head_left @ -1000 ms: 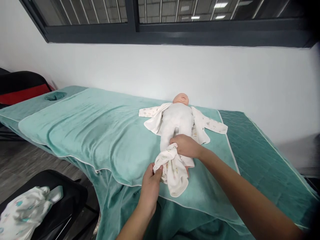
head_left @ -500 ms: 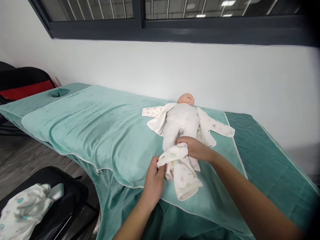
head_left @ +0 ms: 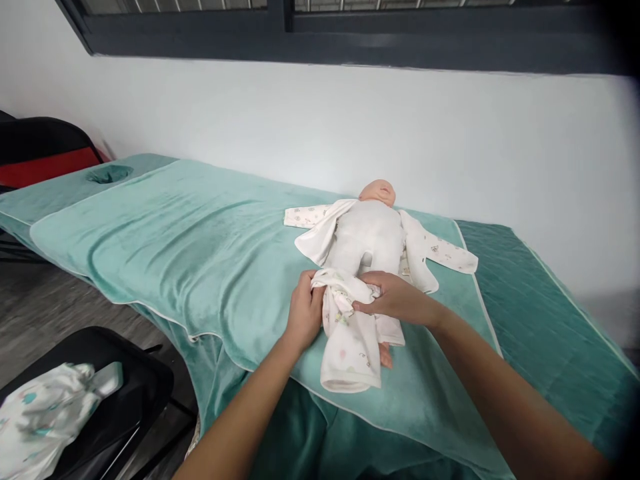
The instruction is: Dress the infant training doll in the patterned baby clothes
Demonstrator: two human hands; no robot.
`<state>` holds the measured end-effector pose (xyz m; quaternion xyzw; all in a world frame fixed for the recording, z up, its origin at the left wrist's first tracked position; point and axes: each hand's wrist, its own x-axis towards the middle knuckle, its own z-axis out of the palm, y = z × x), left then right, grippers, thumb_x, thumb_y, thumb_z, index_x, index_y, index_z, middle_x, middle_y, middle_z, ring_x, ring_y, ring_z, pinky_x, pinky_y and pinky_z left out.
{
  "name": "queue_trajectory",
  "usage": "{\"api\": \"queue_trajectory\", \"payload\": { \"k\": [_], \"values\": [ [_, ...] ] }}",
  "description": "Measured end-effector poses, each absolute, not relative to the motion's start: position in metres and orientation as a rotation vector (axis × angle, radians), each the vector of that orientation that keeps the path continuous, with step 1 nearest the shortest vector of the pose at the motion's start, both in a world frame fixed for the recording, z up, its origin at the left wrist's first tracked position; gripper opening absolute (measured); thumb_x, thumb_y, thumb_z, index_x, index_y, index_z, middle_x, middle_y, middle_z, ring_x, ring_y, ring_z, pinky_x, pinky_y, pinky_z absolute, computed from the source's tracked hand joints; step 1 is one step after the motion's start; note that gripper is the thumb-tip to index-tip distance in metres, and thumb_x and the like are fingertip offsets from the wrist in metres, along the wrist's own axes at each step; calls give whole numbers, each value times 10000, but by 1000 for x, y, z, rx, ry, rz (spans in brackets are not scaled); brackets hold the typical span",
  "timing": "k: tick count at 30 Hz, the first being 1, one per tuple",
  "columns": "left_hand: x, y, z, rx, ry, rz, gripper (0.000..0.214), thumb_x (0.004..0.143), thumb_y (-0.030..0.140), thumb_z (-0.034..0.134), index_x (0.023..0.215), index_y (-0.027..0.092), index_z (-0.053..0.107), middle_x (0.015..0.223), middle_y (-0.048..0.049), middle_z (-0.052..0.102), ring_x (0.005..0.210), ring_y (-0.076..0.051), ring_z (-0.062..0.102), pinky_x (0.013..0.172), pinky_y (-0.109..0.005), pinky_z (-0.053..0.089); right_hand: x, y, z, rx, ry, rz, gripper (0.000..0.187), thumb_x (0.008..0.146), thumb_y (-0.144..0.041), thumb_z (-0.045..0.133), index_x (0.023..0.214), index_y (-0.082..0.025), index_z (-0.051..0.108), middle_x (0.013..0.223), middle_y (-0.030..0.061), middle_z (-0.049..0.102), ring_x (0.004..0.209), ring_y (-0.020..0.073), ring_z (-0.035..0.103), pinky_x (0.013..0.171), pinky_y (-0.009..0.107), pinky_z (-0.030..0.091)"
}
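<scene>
A baby doll (head_left: 367,233) with a soft white body lies on its back, head toward the wall. Its arms are in a white printed jacket (head_left: 420,250) that is spread open on both sides. White printed baby pants (head_left: 353,353) lie bunched over the doll's legs. My left hand (head_left: 305,310) is closed on the left edge of their waistband. On the other side, my right hand (head_left: 397,297) grips the waistband near the doll's leg. One doll foot (head_left: 385,355) pokes out past a pant cuff; the other foot is hidden under cloth.
The doll rests on a light green cover (head_left: 200,240) over a massage bed with a face hole (head_left: 110,174) at its far left end. A black chair (head_left: 135,380) at lower left bears a white printed cloth (head_left: 45,413). A white wall (head_left: 250,120) borders the back.
My left hand has moved up toward the doll's hips with the waistband. A doll foot now shows below a pant leg. The view has tilted down slightly.
</scene>
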<state>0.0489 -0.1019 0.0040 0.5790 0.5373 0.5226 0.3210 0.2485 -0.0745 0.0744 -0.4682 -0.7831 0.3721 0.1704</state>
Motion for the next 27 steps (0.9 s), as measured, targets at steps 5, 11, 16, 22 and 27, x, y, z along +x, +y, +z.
{"api": "queue_trajectory", "payload": {
  "k": [5,11,16,22,27],
  "values": [
    [45,-63,10,1710,1369,1310,156,964,312,428,1019,215,535,967,-21,642,882,-174,587,787,-284,446,250,-76,77,-1404,-2167,1242,274,802,-457,642,917,-210,670,870,8,673,819,210,604,665,284,422],
    [49,-22,6,1942,1434,1301,191,965,298,400,1028,213,560,1009,-53,642,942,-202,588,829,-315,450,247,-69,78,-1484,-2145,1057,166,789,-369,598,801,-206,621,795,-18,645,761,187,580,634,268,409],
    [55,-3,6,2046,1529,1281,224,968,297,394,1059,210,579,1013,-73,642,975,-228,577,838,-333,431,242,-57,74,-1485,-2092,904,137,789,-312,550,837,-216,634,838,-24,679,807,191,598,682,269,413],
    [57,-6,8,2098,1597,1224,177,956,276,436,1054,212,569,1006,-76,618,990,-232,553,813,-321,406,239,-50,66,-1567,-2046,732,102,760,-286,518,688,-213,520,676,-21,601,670,166,516,627,277,369],
    [50,-40,9,1789,1677,1513,86,905,246,521,978,200,521,947,-39,570,872,-177,535,797,-300,414,239,-50,62,-1565,-2010,747,110,768,-312,523,710,-218,530,708,-1,622,705,188,533,630,288,370]
  ]
}}
